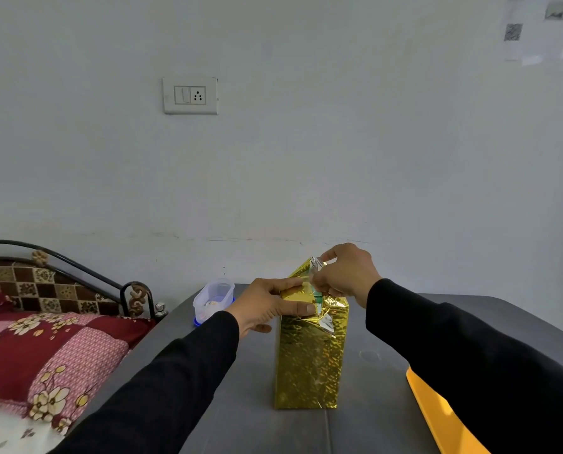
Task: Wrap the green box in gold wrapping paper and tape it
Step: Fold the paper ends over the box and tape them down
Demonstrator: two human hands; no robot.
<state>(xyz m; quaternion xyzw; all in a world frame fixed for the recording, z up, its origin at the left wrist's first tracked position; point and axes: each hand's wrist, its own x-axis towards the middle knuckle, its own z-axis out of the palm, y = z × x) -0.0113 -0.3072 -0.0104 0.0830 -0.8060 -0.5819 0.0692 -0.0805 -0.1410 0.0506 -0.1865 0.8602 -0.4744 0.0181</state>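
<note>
A tall box stands upright on the grey table (371, 427), covered in shiny gold wrapping paper (308, 362). Only a sliver of the green box (318, 300) shows at the open top end. My left hand (267, 306) holds a folded gold flap against the top, thumb pressing on it. Above the top, my right hand (347, 271) pinches the raised back flap of paper, whose silver underside shows. No tape is visible.
A clear plastic container (213, 299) with a blue base sits at the table's far left. A yellow-orange sheet (437, 411) lies at the right, partly under my sleeve. A bed with a patterned quilt (44, 348) borders the table on the left. A white wall stands behind.
</note>
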